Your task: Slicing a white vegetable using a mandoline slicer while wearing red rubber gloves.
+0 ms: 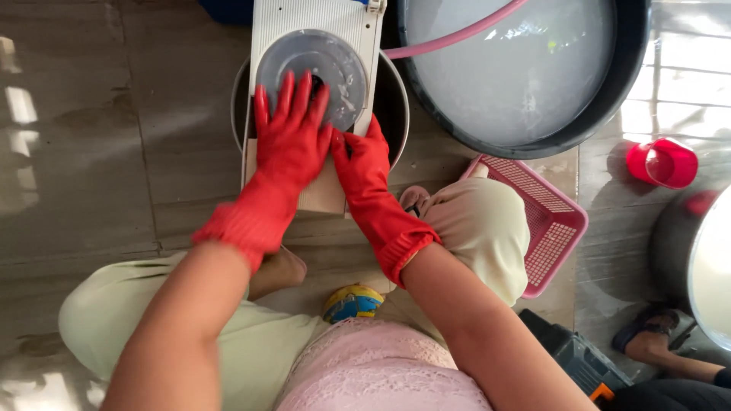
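Pink cloth and pale trousers fill the near edge, with 2 forearms reaching forward from them. Left hand, in a red rubber glove, lies flat and spread, fingers fanned over the clear round disc of a white slicer board; it presses rather than grips. Right hand, also gloved, curls against the board's lower right edge beside the disc; whether it closes on anything I cannot tell.

That board rests across a steel bowl on the tiled floor. It looks stiff, light and likely wet, so slippery; its long side edges seem the safest hold, clear of the blade area under the disc.

Beyond stands a dark tub of cloudy water with a pink hose. A pink basket and red cup sit to the right.
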